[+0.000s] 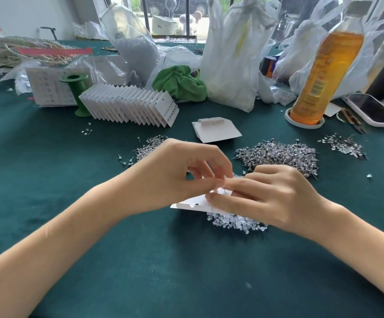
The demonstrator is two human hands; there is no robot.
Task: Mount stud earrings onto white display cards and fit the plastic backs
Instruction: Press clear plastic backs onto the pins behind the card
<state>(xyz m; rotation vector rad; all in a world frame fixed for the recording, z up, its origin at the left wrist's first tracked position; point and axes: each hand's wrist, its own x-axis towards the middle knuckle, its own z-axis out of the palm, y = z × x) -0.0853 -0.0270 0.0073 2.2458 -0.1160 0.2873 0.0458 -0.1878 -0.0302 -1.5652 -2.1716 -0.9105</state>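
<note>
A: Where is the card [192, 204], and how does it lie?

B: It sits between both hands, just above the table [140, 260], over the near pile of backs [234, 222]. Its long axis runs left to right, tilted a little upward toward the right. It is thin white board, stiff, with a notched left edge.

A: State of the fingers?

B: The left hand [181, 171] has thumb and forefinger pressed together at the card's upper edge; a pinch on something very small, too small to identify. The right hand [264, 193] lies on the card, forefinger and thumb extended leftward, curled round its right half. The two sets of fingertips touch at one spot.

A: Which relation governs the next move?

B: Judged from this pose, the post-to-hole alignment at that spot. The left hand is nearer the hole; the right hand steadies the card.

A: Surroundings?

B: Clear, bead-like plastic backs under the card. Glittering studs [280, 154] with thin metal posts lie heaped beyond the right hand, well apart. Finished cards [129, 106] stand fanned at the far left. A blank card [216, 130] lies beyond.
</note>
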